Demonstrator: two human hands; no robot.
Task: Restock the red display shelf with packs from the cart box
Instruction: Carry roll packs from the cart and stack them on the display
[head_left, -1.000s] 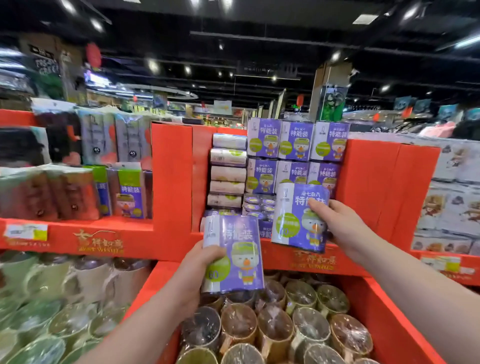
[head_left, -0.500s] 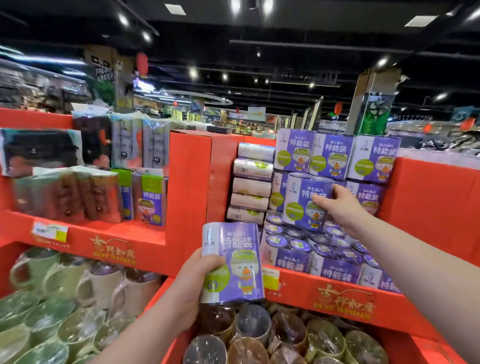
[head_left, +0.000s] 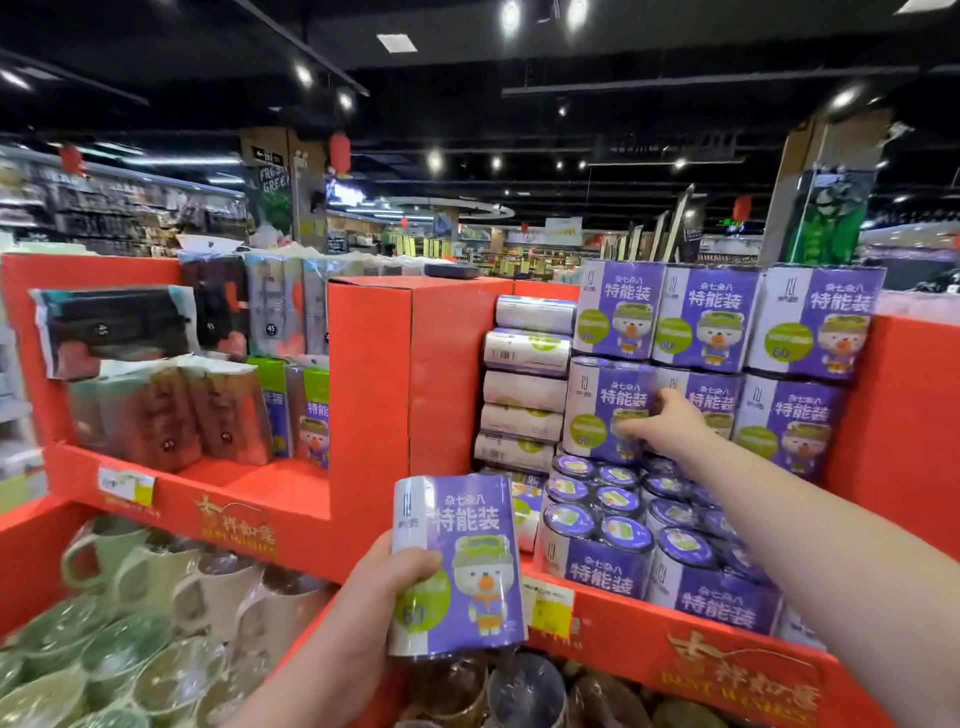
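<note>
Finding: within the last second your right hand (head_left: 670, 426) has carried its purple plastic-wrapped roll pack (head_left: 597, 410) forward into the second tier of the red cardboard display shelf (head_left: 447, 364). The pack now sits under the top row, just left of matching packs. That hand still grasps it, thumb across the front. Your left hand (head_left: 374, 587), lower and nearer you, grips a second identical pack (head_left: 462, 551) upright. Judgement: one pack is effectively placed and awaits release; the second follows.
</note>
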